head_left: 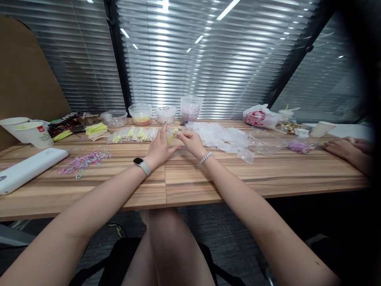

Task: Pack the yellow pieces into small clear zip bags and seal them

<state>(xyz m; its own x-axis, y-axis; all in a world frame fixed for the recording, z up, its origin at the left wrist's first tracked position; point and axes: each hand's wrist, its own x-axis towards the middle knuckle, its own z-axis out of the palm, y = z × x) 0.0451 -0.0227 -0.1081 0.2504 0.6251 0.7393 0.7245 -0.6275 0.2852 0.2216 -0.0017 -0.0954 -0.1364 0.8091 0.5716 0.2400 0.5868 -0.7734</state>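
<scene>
Near the middle of the wooden table, a small clear bag with a yellow-green piece lies between my two hands. My left hand, with a watch at the wrist, has its fingers stretched out beside the bag. My right hand pinches the bag's upper right edge between thumb and fingers. Filled clear bags with yellow pieces lie in a row left of my left hand. A spread pile of clear bags is just right of my right hand.
On the left are a white sealer-like device, colourful small bands, paper cups and yellow strips. Plastic tubs line the back. At right are a plastic bag and another person's hands.
</scene>
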